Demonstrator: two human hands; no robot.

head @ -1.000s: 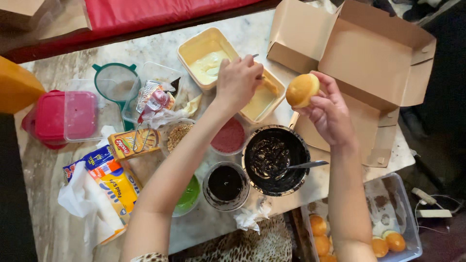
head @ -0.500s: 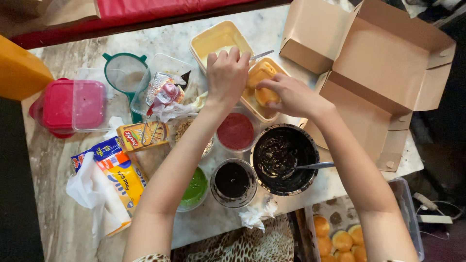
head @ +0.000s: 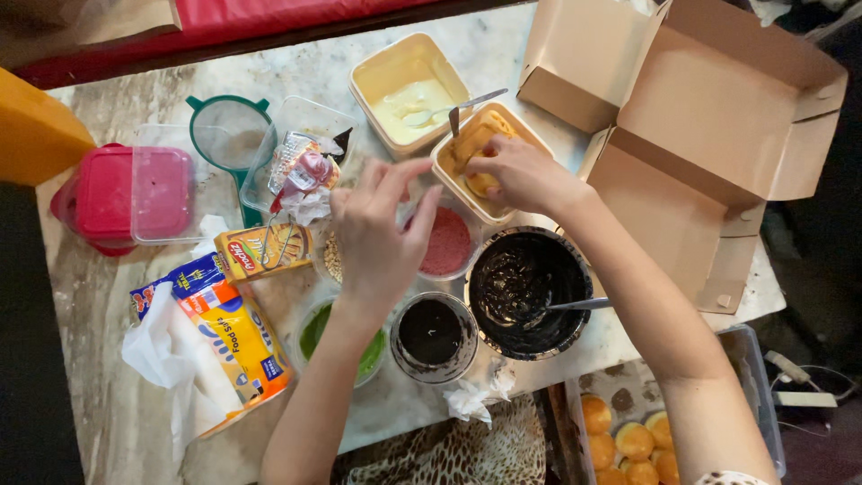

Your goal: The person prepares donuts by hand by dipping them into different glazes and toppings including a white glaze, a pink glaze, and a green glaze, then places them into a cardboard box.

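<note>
My right hand (head: 521,175) presses a round orange-yellow ball (head: 482,183) down into a small beige tub of orange sauce (head: 446,171). A metal utensil (head: 453,119) stands in that tub. My left hand (head: 373,229) hovers empty with fingers spread, above a cup of red powder (head: 447,242). Next to it lie a black bowl of dark sauce with a spoon (head: 525,283), a smaller cup of dark sauce (head: 434,332) and a cup of green sauce (head: 314,332).
A tub of white cream with a spoon (head: 409,90) sits behind. An open cardboard box (head: 709,117) stands at right. A clear bin of orange balls (head: 628,436) is lower right. A green strainer (head: 229,130), red-lidded container (head: 121,193) and packets (head: 233,332) lie at left.
My right hand brought the orange ball from beside the cardboard box down into the orange sauce tub. My left hand drew back from that tub toward me.
</note>
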